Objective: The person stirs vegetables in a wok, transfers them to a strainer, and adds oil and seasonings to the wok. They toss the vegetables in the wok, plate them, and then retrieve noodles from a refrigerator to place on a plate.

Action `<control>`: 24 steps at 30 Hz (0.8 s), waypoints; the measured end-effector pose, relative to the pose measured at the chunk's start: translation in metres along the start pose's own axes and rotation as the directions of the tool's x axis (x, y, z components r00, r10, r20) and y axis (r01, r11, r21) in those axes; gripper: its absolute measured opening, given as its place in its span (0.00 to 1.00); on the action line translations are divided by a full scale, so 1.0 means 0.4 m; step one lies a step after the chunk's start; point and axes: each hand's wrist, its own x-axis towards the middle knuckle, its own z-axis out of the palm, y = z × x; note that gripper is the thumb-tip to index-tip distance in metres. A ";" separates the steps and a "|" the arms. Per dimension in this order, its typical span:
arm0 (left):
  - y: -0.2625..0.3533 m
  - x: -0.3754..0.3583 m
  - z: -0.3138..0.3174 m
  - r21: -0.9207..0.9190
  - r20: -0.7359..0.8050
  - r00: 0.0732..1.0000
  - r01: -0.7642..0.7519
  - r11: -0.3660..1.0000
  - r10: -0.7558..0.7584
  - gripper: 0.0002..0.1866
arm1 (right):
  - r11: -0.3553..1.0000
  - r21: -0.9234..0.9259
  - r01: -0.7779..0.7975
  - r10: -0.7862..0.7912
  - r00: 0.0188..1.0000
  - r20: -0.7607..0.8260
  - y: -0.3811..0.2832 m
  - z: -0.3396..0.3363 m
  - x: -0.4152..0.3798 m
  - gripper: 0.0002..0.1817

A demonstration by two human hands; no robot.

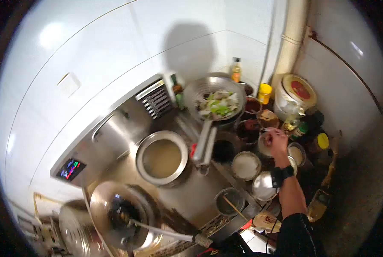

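My right hand (277,140) reaches over a cluster of seasoning bowls on the right, a dark band around its wrist. Its fingers are drawn together above a small bowl (265,147); what they pinch is too small to make out. Close by are a bowl of dark red sauce (247,130) and a bowl of white granules (246,165). My left hand is out of view. Toward the bottom, a long-handled ladle (165,232) lies across the wok (103,203), its wrapped handle end near a dark sleeve.
A strainer (191,92) with cut green and pale food rests at the back. A metal basin (141,165) of cloudy liquid sits on the steel counter (191,197). Bottles, a yellow-lidded jar (265,91) and a lidded white tub (283,105) crowd the right corner. A glass bowl (226,201) holds a stick.
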 end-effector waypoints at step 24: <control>-0.495 -0.128 -0.262 0.346 0.135 0.952 -0.304 0.888 0.274 0.19 | 0.342 -0.011 0.940 -0.110 0.052 0.993 0.579 0.990 -1.299 0.09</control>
